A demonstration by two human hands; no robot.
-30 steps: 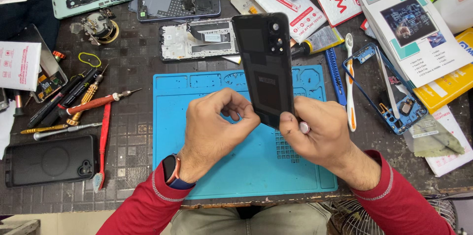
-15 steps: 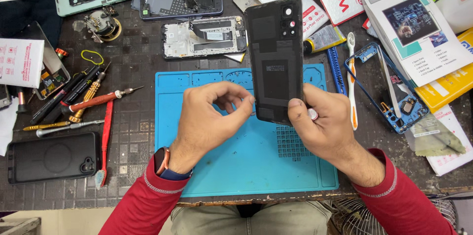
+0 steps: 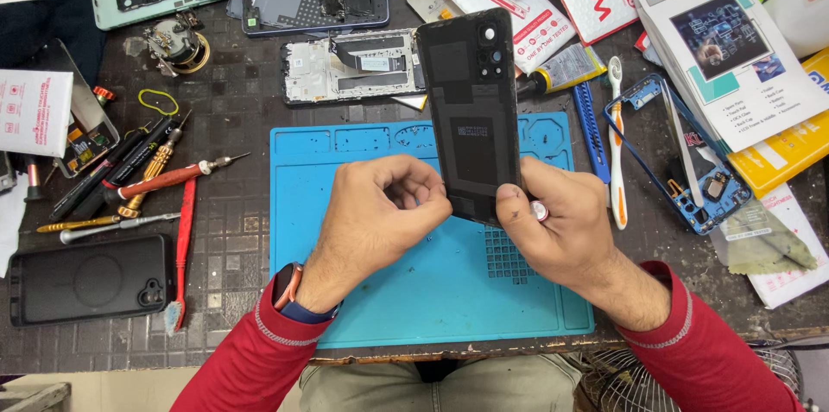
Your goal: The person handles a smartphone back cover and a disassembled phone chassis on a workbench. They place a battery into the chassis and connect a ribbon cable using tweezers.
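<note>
Red long sleeves w/ pale cuff stitching; smartwatch (image 3: 289, 287), orange-ish case, on left wrist

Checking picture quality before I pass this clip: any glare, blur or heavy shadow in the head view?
Head view: sharp and evenly lit; soft sheen on the black phone back; only faint shadows under the left hand and right hand on the blue mat; slight wide-angle bending at the edges.

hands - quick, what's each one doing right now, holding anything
Left hand: fingers curled at the lower left edge of the black phone back cover; grip cannot be told.
Right hand: closed on the cover's lower right edge, holding it up.
</note>
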